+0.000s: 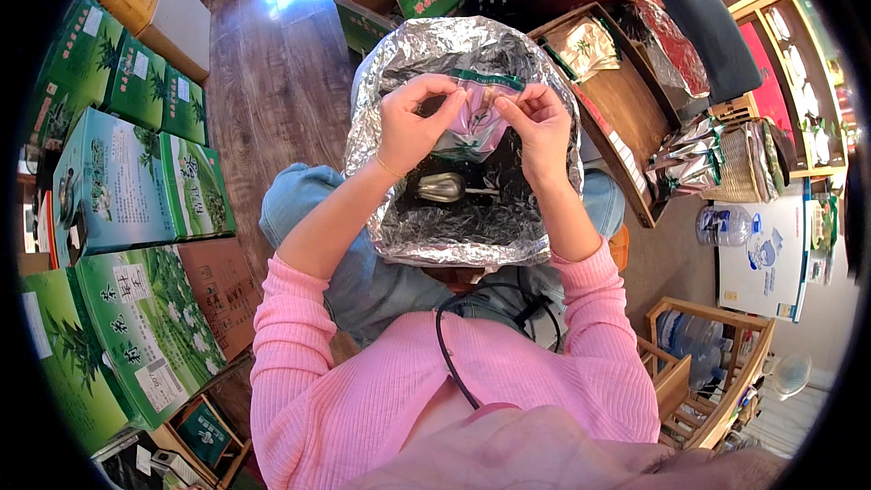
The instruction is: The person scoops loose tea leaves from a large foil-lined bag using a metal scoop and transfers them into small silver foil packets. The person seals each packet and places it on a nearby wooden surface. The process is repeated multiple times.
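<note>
Pinching One Clear Pouch (472,141) Above a Foil-Lined Basin (360,122)

At least six green or blue-green boxes (150,327) are piled at far left, beside a wood floor (263,82). Toward the middle, the person's left hand (417,122) grips the pouch near its green top band, fingers drawn narrow against the thumb. One metal scoop (441,187) lies in the basin, untouched. The single pouch hangs between both hands, over the basin; whether its mouth is sealed cannot be told. The right hand (542,132) mirrors the hold on the other side, fingers likewise pinched on the pouch. Farther right, one wooden tray (626,100) bears at least one pale packet (582,47); silvery packets (685,159), too overlapped to count, sit beside one woven basket (739,168). The work looks partway along: this pouch is in hand, not yet put down.
</note>
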Demonstrator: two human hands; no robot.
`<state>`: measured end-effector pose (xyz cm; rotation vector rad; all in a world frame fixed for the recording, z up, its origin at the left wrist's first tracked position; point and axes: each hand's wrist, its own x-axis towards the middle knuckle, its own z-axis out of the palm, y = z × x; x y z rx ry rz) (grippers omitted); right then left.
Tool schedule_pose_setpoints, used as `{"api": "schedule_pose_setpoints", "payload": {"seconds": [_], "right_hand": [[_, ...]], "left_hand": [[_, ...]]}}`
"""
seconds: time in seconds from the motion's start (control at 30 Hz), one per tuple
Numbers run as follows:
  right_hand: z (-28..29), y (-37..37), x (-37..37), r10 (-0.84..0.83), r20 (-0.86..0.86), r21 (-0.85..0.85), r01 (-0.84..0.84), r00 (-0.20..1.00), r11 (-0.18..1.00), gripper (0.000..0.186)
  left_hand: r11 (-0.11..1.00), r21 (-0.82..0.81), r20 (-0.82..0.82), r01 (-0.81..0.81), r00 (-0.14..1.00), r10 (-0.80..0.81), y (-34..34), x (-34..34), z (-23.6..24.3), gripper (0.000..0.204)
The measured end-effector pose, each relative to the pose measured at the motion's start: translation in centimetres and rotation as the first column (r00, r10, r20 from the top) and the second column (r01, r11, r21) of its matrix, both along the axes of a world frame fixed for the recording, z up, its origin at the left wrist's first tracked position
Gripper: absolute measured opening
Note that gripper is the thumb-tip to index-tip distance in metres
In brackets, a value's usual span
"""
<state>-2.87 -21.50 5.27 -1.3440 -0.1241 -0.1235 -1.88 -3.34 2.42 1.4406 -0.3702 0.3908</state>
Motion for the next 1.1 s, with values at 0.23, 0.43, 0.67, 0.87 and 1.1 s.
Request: {"api": "schedule_pose_setpoints", "payload": {"seconds": [0.23, 0.43, 0.67, 0.87, 1.1], "right_hand": [[-1.0, 0.5, -1.5, 0.184, -0.177, 0.021, -0.183, 0.967, 0.983, 0.026], [-0.2, -2.3, -4.0, 0.008, -0.095, -0.146, -0.022, 0.995, 0.989, 0.02], [7.0, -17.0, -7.5, -0.576, 0.025, 0.064, 0.573, 0.817, 0.817, 0.019], [4.7, -29.4, -8.6, -0.762, 0.153, -0.046, 0.774, 0.63, 0.631, 0.015], [-1.0, -34.4, -7.9, -0.749, 0.126, -0.097, 0.76, 0.65, 0.643, 0.021]], "left_hand": [[0.997, 0.076, 0.068, 0.003, 0.998, -0.008, -0.3, -0.6, 0.7, 0.009], [0.972, -0.025, 0.174, 0.236, 0.958, -0.228, -0.4, -1.1, 1.5, 0.019], [0.988, 0.008, 0.182, 0.151, 0.972, -0.15, 1.0, -0.3, 1.4, 0.017], [0.991, -0.001, 0.163, 0.136, 0.977, -0.134, 1.2, -0.3, 0.8, 0.016], [0.993, 0.018, 0.135, 0.113, 0.984, -0.114, 1.1, 0.1, 0.7, 0.016]]}}
